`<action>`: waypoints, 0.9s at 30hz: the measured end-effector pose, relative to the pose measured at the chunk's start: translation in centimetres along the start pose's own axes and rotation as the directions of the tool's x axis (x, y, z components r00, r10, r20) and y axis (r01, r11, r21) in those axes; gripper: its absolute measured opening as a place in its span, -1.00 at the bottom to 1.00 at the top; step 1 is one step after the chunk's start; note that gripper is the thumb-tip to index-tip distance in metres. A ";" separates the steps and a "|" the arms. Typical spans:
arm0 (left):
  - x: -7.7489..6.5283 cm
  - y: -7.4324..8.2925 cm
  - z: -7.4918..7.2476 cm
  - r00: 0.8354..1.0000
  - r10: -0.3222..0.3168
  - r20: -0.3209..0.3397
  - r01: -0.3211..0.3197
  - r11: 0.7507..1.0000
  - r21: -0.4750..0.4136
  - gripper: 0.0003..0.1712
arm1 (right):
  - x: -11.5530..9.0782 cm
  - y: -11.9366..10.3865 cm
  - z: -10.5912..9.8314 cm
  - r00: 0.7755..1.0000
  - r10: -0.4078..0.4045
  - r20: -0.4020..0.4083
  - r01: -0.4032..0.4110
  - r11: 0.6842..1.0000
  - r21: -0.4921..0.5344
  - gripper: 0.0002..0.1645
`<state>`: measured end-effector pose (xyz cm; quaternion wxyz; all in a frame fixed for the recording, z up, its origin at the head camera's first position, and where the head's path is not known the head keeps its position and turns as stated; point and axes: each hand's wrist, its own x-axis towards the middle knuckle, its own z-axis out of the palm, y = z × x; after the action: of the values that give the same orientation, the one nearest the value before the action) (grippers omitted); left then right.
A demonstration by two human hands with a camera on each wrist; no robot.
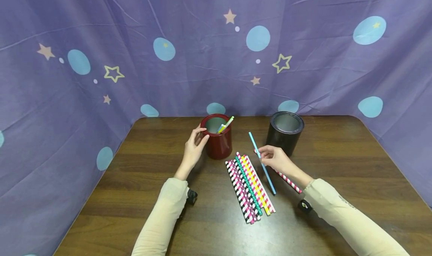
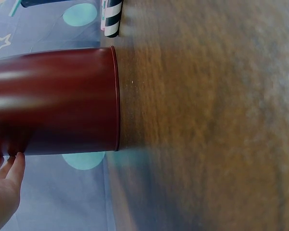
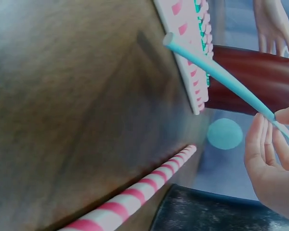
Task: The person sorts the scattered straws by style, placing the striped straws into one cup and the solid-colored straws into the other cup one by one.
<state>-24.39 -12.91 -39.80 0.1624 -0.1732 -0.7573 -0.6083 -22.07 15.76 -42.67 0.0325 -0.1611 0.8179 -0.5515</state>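
I see two hands, well apart. The left hand (image 1: pixel 195 145) touches the red can (image 1: pixel 219 147) near its top. A few straws (image 1: pixel 229 122) poke out of the red can. To its right, the right hand (image 1: pixel 276 160) pinches a blue straw (image 1: pixel 266 173) up in the air. Farther right of the red can stands a black can (image 1: pixel 281 137). Patterned straws (image 1: pixel 249 188) lie in front of the red can.
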 end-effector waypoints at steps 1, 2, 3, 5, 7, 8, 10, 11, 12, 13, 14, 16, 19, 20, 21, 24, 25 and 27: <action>0.0 0.0 0.0 1.000 0.003 0.000 -0.003 1.000 -0.003 -0.65 | 0.0 -0.2 -0.1 1.000 0.005 -0.007 -0.005 1.000 0.001 -0.63; 0.0 0.0 0.0 1.000 0.007 0.000 -0.007 1.000 -0.006 -0.65 | 0.0 -0.4 -0.2 1.000 0.009 -0.013 -0.009 1.000 0.003 -0.63; 0.0 -0.1 0.0 1.000 0.010 0.000 -0.010 1.000 -0.008 -0.66 | 0.1 -0.6 -0.2 1.000 0.011 -0.020 -0.010 1.000 0.010 -0.63; 0.0 -0.1 0.0 1.000 0.015 -0.001 -0.015 1.000 -0.008 -0.66 | 0.2 -1.1 -0.3 0.999 0.001 -0.032 0.000 1.000 0.014 -0.64; 0.0 -0.2 0.0 1.000 0.018 -0.002 -0.018 1.000 -0.008 -0.66 | 0.2 -1.5 -0.4 0.999 -0.023 -0.046 0.024 0.999 0.027 -0.66; 0.0 -0.2 0.0 1.000 0.017 -0.002 -0.017 1.000 -0.006 -0.66 | 0.3 -1.6 -0.5 0.998 -0.037 -0.052 0.039 0.999 0.030 -0.67; 0.0 -0.3 0.0 1.000 0.016 -0.003 -0.016 1.000 -0.005 -0.66 | 0.3 -2.0 -0.6 0.996 -0.064 -0.063 0.066 0.997 0.033 -0.68; -0.1 -0.3 0.0 1.000 0.016 -0.003 -0.016 1.000 -0.004 -0.66 | 0.4 -2.2 -0.6 0.995 -0.075 -0.067 0.077 0.996 0.040 -0.68; -0.1 -0.3 0.0 1.000 0.016 -0.003 -0.016 1.000 -0.003 -0.66 | 0.4 -2.4 -0.7 0.994 -0.083 -0.068 0.086 0.995 0.045 -0.68; -0.1 -0.4 0.0 1.000 0.016 -0.004 -0.016 1.000 -0.002 -0.65 | 0.5 -2.6 -0.7 0.994 -0.086 -0.073 0.090 0.995 0.052 -0.69; -0.1 -0.4 0.0 1.000 0.015 -0.004 -0.015 1.000 -0.002 -0.65 | 0.5 -2.8 -0.8 0.993 -0.088 -0.075 0.092 0.994 0.058 -0.68; -0.1 -0.4 0.0 1.000 0.014 -0.004 -0.014 1.000 -0.003 -0.65 | 0.6 -3.1 -0.9 0.992 -0.088 -0.085 0.094 0.993 0.066 -0.69; -0.1 -0.4 -0.1 1.000 0.012 -0.003 -0.012 1.000 -0.002 -0.65 | 0.8 -3.6 -1.0 0.990 -0.094 -0.107 0.104 0.991 0.089 -0.71; -0.1 -0.4 -0.1 1.000 0.011 -0.002 -0.011 1.000 -0.003 -0.65 | 0.9 -3.7 -1.1 0.988 -0.100 -0.114 0.112 0.989 0.098 -0.72; -0.1 -0.4 -0.1 1.000 0.010 -0.002 -0.010 1.000 -0.002 -0.65 | 1.0 -3.9 -1.1 0.987 -0.108 -0.122 0.121 0.987 0.106 -0.73; -0.1 -0.4 -0.1 1.000 0.010 -0.002 -0.010 1.000 -0.001 -0.65 | 1.3 -4.5 -1.2 0.982 -0.130 -0.139 0.149 0.979 0.137 -0.76; -0.1 -0.4 -0.1 1.000 0.011 -0.003 -0.011 1.000 -0.002 -0.65 | 1.3 -4.7 -1.2 0.980 -0.134 -0.147 0.155 0.978 0.143 -0.77; -0.1 -0.4 -0.1 1.000 0.011 -0.004 -0.011 1.000 -0.004 -0.65 | 1.5 -5.2 -1.2 0.977 -0.140 -0.160 0.165 0.974 0.157 -0.77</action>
<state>-24.51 -13.06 -40.22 0.1669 -0.1766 -0.7547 -0.6094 -22.56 14.67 -37.30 -0.0573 -0.1787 0.7534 -0.6302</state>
